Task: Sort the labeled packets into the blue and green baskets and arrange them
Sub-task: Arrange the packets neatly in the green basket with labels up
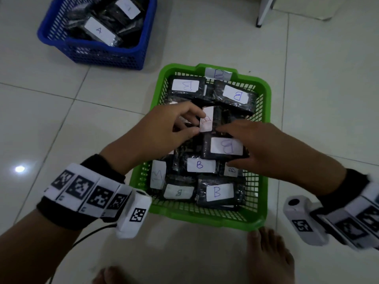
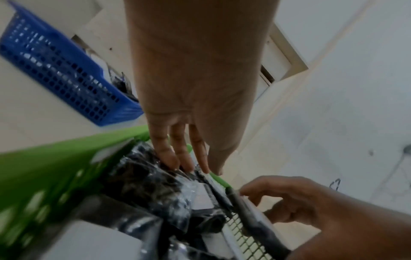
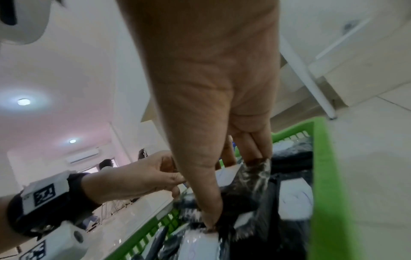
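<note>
Both hands work inside the green basket, which sits on the tiled floor in front of the person's bare feet. It is packed with dark packets bearing white labels marked B, and a B tag is stuck on its far rim.

The left hand reaches in from the left; its thumb and forefinger pinch an upright packet near the middle of the basket (its narrow white label faces the head camera, the letter on it too faint to read surely). In the left wrist view the fingers run down against crinkled dark plastic.

The right hand comes in from the right and grips a B packet, fingers along its far edge, thumb at its near edge. In the right wrist view the thumb presses down into the dark wrapping while the other fingers curl over it.

The blue basket stands well apart, at far left, holding dark packets, one of which has a label marked A.
</note>
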A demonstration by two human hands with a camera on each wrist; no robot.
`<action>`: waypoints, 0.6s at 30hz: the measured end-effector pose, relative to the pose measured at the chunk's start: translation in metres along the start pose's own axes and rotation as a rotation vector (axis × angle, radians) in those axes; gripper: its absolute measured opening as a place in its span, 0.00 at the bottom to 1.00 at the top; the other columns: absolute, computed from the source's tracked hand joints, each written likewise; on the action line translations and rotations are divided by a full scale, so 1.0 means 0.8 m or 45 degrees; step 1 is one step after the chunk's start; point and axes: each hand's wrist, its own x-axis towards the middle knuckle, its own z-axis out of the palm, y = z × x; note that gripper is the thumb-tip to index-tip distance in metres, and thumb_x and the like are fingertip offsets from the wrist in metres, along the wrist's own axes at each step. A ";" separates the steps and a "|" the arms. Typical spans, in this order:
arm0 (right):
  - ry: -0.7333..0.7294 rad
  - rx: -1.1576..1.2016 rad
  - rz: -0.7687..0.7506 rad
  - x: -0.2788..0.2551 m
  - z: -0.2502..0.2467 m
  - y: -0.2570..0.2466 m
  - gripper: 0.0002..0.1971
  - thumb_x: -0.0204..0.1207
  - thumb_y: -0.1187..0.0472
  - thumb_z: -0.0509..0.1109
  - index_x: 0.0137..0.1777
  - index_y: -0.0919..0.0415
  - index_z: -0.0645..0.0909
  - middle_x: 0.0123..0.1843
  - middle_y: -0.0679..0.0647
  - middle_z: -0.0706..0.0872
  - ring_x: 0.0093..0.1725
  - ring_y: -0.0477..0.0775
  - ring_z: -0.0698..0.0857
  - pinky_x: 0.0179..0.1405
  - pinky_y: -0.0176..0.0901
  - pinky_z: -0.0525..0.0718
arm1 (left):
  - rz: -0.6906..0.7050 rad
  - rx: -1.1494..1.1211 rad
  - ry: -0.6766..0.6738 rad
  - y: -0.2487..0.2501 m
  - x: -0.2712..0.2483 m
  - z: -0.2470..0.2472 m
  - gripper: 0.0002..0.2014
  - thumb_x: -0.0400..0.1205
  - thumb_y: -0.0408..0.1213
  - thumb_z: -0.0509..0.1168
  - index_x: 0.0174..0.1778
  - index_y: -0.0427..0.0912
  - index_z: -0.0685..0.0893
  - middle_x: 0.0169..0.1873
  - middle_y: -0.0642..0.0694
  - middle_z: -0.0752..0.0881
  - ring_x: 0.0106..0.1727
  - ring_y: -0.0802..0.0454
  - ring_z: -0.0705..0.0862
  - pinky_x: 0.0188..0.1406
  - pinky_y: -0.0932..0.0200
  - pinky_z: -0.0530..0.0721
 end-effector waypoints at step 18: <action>-0.187 -0.150 0.094 0.002 0.033 0.007 0.37 0.63 0.37 0.80 0.72 0.45 0.77 0.66 0.45 0.75 0.55 0.48 0.80 0.46 0.43 0.81 | 0.060 0.927 -0.062 -0.035 -0.002 -0.028 0.27 0.69 0.61 0.78 0.64 0.63 0.81 0.55 0.56 0.82 0.57 0.51 0.74 0.49 0.51 0.80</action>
